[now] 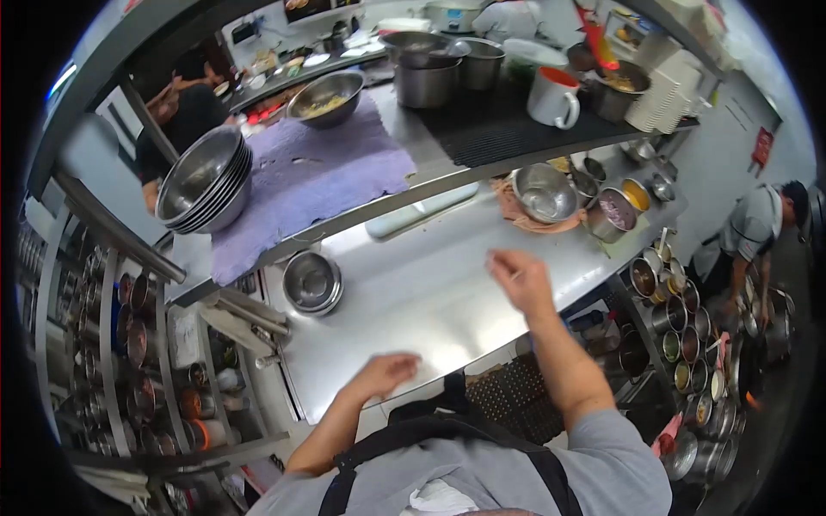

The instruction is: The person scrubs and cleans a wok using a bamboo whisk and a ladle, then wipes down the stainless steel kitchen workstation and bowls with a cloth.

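Observation:
My left hand hovers over the front edge of the steel table, its fingers curled loosely together; whether anything is in them is too small to tell. Raised over the table's right half, my right hand has thumb and fingertips brought together, and what they hold, if anything, cannot be made out. Nested steel bowls sit on the table's left side. Behind my right hand, a large steel bowl stands on an orange cloth, beside a pot with pinkish contents.
An overhead shelf crosses above the table's back, bearing stacked bowls, a purple cloth, pots and a white mug. Many pots stand at right, near a co-worker. Another person is at back left.

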